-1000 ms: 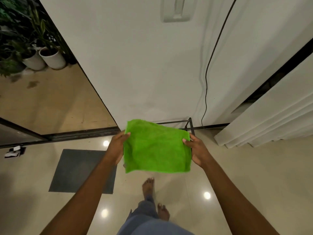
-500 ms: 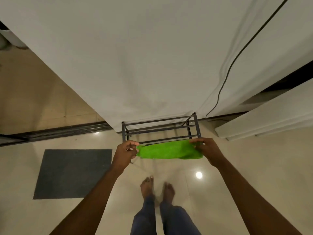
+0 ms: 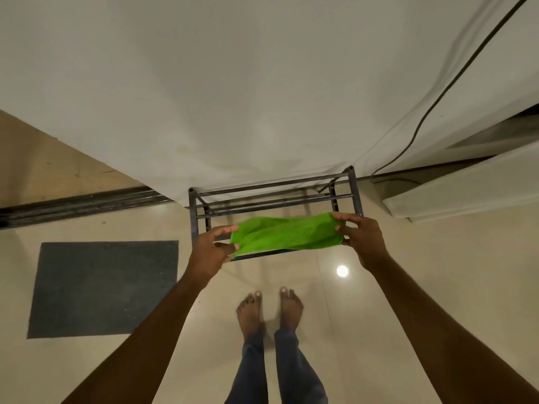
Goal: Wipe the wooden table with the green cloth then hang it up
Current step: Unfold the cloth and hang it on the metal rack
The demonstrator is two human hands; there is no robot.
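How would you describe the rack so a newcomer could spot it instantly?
Where the white wall meets the glossy floor stands a low dark metal rack. It is the only open frame of thin bars, its near side partly hidden by the green cloth.

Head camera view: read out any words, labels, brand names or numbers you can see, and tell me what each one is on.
None: no text, label, brand or number shows anywhere in this view.
The green cloth, pinched at its ends by the left hand and the right hand, is plain.
The metal rack, the grey mat and the white wall carry no markings.
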